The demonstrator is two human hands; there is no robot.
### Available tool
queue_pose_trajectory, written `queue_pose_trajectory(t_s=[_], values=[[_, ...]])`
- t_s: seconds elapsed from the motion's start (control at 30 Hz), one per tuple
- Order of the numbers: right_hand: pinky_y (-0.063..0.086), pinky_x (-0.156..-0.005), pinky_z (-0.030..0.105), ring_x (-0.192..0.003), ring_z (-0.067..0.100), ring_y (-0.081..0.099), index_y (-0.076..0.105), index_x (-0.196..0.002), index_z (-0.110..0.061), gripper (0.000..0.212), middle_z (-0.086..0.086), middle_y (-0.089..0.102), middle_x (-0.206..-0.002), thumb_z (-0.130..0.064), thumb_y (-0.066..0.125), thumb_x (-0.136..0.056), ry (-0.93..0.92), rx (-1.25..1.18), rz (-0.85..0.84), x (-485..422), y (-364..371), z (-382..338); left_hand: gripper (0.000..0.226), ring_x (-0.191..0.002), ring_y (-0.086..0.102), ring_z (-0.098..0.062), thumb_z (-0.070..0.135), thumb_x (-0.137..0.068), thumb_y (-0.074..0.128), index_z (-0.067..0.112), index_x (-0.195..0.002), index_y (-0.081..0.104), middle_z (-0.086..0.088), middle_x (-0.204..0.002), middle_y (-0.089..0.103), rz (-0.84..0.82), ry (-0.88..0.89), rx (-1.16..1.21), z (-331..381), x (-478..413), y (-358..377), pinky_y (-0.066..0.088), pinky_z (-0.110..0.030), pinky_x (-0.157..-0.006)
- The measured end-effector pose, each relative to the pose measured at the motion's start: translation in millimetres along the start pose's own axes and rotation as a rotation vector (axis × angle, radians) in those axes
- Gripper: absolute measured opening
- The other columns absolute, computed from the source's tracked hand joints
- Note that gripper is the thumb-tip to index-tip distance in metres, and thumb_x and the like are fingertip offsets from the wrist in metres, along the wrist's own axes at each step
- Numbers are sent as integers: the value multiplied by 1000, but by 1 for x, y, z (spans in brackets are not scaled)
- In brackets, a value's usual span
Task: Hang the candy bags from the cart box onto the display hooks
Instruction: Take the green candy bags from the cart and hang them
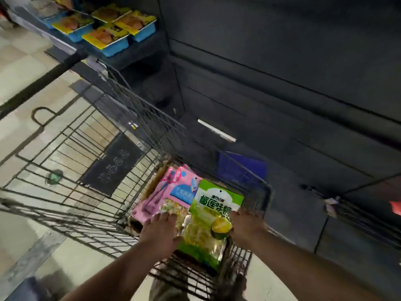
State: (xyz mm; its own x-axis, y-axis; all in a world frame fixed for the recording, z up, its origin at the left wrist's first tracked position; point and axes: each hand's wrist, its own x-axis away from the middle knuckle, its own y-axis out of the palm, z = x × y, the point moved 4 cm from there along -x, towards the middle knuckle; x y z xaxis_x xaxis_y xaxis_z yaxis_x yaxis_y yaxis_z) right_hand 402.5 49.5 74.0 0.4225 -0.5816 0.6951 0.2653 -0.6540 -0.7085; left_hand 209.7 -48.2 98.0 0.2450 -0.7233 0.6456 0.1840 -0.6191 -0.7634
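Note:
A green candy bag (213, 205) with a durian picture and a clear window lies on top of pink candy bags (173, 187) inside a cardboard box (149, 187) in the wire cart (91, 174). My left hand (159, 233) grips the green bag's left side, fingers over its front and thumb at the lower edge. My right hand (246, 227) holds the bag's right edge by the durian print. No display hooks are clearly visible.
A dark shelving unit (282, 72) rises to the right of the cart. Blue trays of packaged food (112, 33) sit on a shelf at the upper left. A blue panel (243, 170) lies behind the cart. Tiled floor shows at the left.

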Motion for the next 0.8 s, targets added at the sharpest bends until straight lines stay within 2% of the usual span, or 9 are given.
queue_pose_trajectory(t_s=[0.07, 0.2, 0.33, 0.4, 0.53, 0.63, 0.7, 0.8], values=[[40, -101, 39, -131, 30, 41, 37, -140, -19, 54, 10, 44, -141, -23, 52, -88, 78, -77, -29, -8, 10, 0, 66, -135, 36, -24, 52, -91, 47, 21, -146, 27, -3, -149, 36, -44, 48, 12, -3, -18, 5, 32, -39, -108], [47, -96, 40, -125, 29, 48, 26, -148, -23, 65, 8, 45, -141, -24, 53, -88, 232, -240, -94, -21, 37, -7, 68, -131, 42, -25, 51, -90, 50, 21, -146, 27, -6, -147, 41, -155, 152, 55, -12, -56, 16, 37, -39, -105], [48, -96, 38, -123, 29, 50, 35, -141, -20, 55, 8, 47, -137, -25, 52, -89, 346, -372, -122, -33, 62, -21, 70, -134, 41, -25, 45, -90, 56, 19, -148, 26, -8, -148, 39, -232, 207, 134, -18, -95, 27, 37, -36, -106], [48, -96, 37, -123, 30, 50, 36, -140, -19, 55, 9, 46, -138, -27, 53, -88, 385, -435, -125, -40, 73, -25, 69, -131, 45, -27, 39, -88, 60, 17, -146, 30, -10, -146, 42, -269, 193, 224, -18, -113, 36, 39, -32, -103], [46, -99, 39, -127, 30, 47, 27, -146, -19, 64, 11, 40, -144, -30, 56, -89, 455, -561, -140, -53, 97, -32, 69, -123, 52, -33, 31, -84, 67, 18, -142, 32, -14, -141, 44, -396, 96, 545, -15, -141, 68, 47, -39, -98], [44, -102, 39, -133, 30, 41, 17, -150, -18, 71, 9, 30, -152, -30, 55, -91, 487, -630, -132, -62, 112, -36, 73, -131, 45, -30, 24, -86, 68, 17, -147, 29, -11, -148, 39, -384, 71, 685, -9, -154, 84, 39, -32, -100], [42, -104, 40, -137, 29, 35, 14, -151, -18, 73, 7, 22, -156, -29, 55, -91, 507, -646, -113, -69, 118, -38, 79, -132, 43, -29, 24, -85, 69, 18, -150, 25, -10, -151, 36, -386, 33, 767, -5, -160, 92, 41, -34, -101], [35, -110, 42, -143, 29, 23, 9, -153, -19, 76, 5, 9, -161, -29, 53, -91, 534, -652, -132, -77, 126, -45, 70, -123, 50, -26, 16, -85, 67, 14, -146, 32, -9, -142, 46, -393, -34, 859, 1, -165, 95, 44, -31, -88]])
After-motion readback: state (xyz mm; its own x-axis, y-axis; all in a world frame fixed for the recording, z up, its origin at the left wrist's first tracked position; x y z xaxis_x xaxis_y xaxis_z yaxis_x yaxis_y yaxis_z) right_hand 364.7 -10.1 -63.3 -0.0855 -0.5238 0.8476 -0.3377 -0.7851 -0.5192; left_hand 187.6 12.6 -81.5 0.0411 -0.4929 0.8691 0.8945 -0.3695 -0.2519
